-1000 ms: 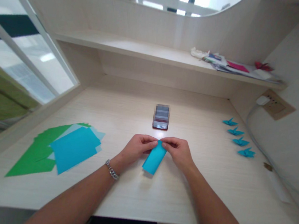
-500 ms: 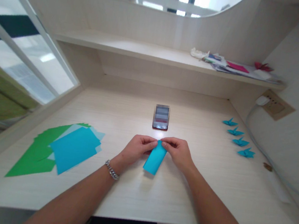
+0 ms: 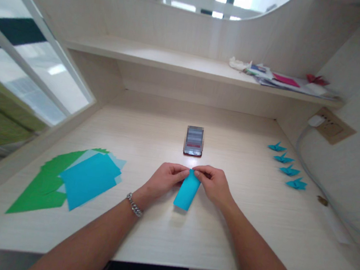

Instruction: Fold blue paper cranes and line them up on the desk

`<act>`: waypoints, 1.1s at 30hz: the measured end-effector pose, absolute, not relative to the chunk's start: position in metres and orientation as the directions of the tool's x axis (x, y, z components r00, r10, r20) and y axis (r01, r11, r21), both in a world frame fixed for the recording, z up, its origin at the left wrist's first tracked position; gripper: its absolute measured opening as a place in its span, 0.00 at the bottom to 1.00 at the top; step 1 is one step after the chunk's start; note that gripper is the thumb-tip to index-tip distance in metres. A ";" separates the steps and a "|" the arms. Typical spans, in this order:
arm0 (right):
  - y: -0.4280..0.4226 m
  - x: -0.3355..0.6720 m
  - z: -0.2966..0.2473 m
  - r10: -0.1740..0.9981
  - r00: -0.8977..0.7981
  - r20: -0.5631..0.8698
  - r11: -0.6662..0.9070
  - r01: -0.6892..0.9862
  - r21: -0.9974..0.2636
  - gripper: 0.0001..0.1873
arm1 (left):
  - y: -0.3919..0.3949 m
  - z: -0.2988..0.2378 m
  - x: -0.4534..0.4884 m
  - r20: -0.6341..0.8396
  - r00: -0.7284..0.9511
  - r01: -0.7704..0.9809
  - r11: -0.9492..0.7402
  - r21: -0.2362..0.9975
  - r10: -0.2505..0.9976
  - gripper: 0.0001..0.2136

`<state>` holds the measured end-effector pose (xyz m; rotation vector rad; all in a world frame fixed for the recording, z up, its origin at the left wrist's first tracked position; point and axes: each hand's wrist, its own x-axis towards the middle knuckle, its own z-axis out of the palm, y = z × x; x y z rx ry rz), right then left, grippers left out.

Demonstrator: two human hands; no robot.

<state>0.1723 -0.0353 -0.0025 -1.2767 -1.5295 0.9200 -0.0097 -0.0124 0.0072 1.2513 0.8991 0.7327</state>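
A folded strip of blue origami paper (image 3: 187, 192) slants over the desk in front of me, its lower end slightly lifted. My left hand (image 3: 171, 174) pinches its upper left corner between thumb and fingers. At the upper right corner, my right hand (image 3: 212, 181) pinches the same paper, thumb on top. The thumbs are close together near the top edge, and the fingertips behind the paper are partly hidden. Just beyond the hands lies a phone (image 3: 194, 141), its screen blurred.
Blue sheets (image 3: 91, 181) overlap green sheets (image 3: 44, 183) on the left of the desk (image 3: 155, 123). Several folded blue paper cranes (image 3: 290, 170) line the right side, near a cable (image 3: 308, 165) plugged into a wall socket (image 3: 333, 126). Papers (image 3: 273, 78) lie on the shelf above.
The lower end of the blue paper has shifted very slightly to the right. Both hands keep their pinch at nearly the same place.
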 end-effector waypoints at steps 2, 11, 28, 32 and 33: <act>-0.035 0.172 -0.002 0.982 -0.045 0.184 0.189 0.307 -0.933 0.08 | -0.013 0.008 -0.010 -0.157 0.477 0.017 0.169 0.985 0.865 0.15; -0.037 0.171 -0.001 0.978 -0.057 0.202 0.208 0.363 -0.908 0.08 | -0.013 0.007 -0.010 -0.145 0.476 0.059 0.133 0.989 0.867 0.14; -0.035 0.168 -0.002 0.987 -0.035 0.156 0.160 0.287 -0.944 0.09 | -0.016 0.001 -0.007 0.064 0.327 0.255 -0.153 0.955 0.943 0.12; -0.031 0.167 -0.006 0.999 0.034 -0.011 -0.011 -0.017 -1.000 0.18 | -0.020 0.003 -0.006 0.117 0.261 0.250 -0.184 0.951 0.958 0.14; -0.030 0.167 -0.006 0.998 0.051 -0.025 -0.022 -0.050 -0.998 0.18 | -0.020 0.004 -0.005 0.120 0.257 0.238 -0.183 0.954 0.959 0.14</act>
